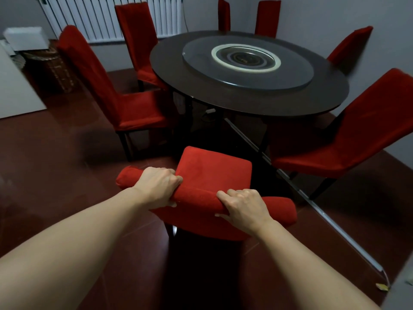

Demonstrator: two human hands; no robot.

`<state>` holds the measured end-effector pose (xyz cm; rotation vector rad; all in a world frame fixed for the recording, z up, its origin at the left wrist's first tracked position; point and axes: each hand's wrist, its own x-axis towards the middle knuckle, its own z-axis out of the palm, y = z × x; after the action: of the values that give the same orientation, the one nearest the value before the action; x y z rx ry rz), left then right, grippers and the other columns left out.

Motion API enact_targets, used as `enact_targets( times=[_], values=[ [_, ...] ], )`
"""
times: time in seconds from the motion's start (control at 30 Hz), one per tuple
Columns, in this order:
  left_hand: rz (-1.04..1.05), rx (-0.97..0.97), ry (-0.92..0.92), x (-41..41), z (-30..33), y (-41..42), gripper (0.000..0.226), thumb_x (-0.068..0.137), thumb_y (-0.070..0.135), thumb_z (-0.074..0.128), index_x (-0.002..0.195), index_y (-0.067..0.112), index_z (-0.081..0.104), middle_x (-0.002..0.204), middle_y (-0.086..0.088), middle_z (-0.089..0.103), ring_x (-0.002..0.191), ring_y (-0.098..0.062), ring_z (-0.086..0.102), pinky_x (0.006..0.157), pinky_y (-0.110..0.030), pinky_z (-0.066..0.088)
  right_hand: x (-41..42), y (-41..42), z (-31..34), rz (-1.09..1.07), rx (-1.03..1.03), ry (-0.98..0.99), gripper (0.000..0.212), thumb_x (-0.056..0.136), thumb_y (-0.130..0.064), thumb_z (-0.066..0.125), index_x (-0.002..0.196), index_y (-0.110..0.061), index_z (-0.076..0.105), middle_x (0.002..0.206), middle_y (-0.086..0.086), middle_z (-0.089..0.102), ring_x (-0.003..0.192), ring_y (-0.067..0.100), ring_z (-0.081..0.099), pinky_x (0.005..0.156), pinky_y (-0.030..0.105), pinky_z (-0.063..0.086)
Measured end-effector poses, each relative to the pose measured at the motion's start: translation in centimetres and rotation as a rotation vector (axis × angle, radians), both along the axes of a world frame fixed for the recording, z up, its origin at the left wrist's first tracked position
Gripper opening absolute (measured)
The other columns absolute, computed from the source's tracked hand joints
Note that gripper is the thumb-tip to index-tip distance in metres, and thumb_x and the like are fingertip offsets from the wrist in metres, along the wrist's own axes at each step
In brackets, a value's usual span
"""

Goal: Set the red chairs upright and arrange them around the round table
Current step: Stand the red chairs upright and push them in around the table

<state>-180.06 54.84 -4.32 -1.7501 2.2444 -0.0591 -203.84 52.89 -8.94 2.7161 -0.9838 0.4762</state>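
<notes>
Left hand [159,186] and right hand [244,205] grip top of near red chair [214,173], upright, facing round table [223,95].

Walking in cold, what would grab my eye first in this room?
Two bare arms reach in from the bottom, the left hand and right hand gripping the top of the nearest red chair. Beyond it stands a dark round table with a glass turntable in the middle, and more red chairs ringed around it.
</notes>
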Motion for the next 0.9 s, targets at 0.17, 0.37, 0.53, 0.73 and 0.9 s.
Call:
enact_targets(
  times=[0.17, 0.37, 0.53, 0.73, 0.9],
  values=[
    [0.011, -0.004, 0.017, 0.6, 0.3, -1.8, 0.048, 0.074, 0.055, 0.069, 0.108, 0.025, 0.055, 0.106, 0.005, 0.057, 0.1, -0.017, 0.059, 0.07, -0.03, 0.042, 0.7, -2.1, 0.3, 0.002, -0.025, -0.005, 0.052, 0.049, -0.051, 0.087, 0.076, -0.015, 0.061, 0.051, -0.003, 0.054, 0.036, 0.017, 0.051, 0.037, 0.025, 0.04],
    [-0.007, 0.039, -0.025, 2.4, -0.8, -2.8, 0.049, 0.075, 0.056, 0.068, 0.111, 0.026, 0.054, 0.109, 0.005, 0.057, 0.103, -0.017, 0.058, 0.073, -0.031, 0.044, 2.7, -2.9, -1.0, -0.008, -0.005, 0.021, 0.053, 0.048, -0.053, 0.088, 0.076, -0.017, 0.062, 0.05, -0.003, 0.054, 0.036, 0.017, 0.05, 0.037, 0.025, 0.038],
    [-0.029, -0.004, -0.054, 4.2, 0.0, -5.4, 0.051, 0.075, 0.059, 0.067, 0.113, 0.028, 0.054, 0.11, 0.006, 0.056, 0.105, -0.016, 0.057, 0.072, -0.031, 0.043, 4.5, -5.0, -0.2, -0.038, -0.009, -0.003, 0.054, 0.046, -0.053, 0.088, 0.076, -0.016, 0.061, 0.05, -0.002, 0.054, 0.035, 0.018, 0.051, 0.037, 0.025, 0.039],
    [-0.094, -0.046, -0.025, 5.8, 0.3, -7.1, 0.05, 0.075, 0.059, 0.067, 0.113, 0.028, 0.055, 0.111, 0.006, 0.057, 0.106, -0.017, 0.055, 0.071, -0.031, 0.042, 5.8, -6.3, 0.4, -0.078, -0.016, 0.002, 0.055, 0.048, -0.052, 0.088, 0.076, -0.016, 0.058, 0.051, -0.003, 0.052, 0.036, 0.018, 0.05, 0.037, 0.025, 0.037],
    [-0.15, -0.036, -0.046, 7.5, 0.2, -7.3, 0.05, 0.077, 0.059, 0.065, 0.116, 0.029, 0.055, 0.114, 0.007, 0.056, 0.107, -0.017, 0.055, 0.073, -0.03, 0.041, 7.8, -5.6, 0.2, -0.114, -0.015, 0.025, 0.056, 0.046, -0.052, 0.088, 0.077, -0.017, 0.058, 0.053, -0.004, 0.053, 0.038, 0.017, 0.051, 0.038, 0.022, 0.032]
  ],
)
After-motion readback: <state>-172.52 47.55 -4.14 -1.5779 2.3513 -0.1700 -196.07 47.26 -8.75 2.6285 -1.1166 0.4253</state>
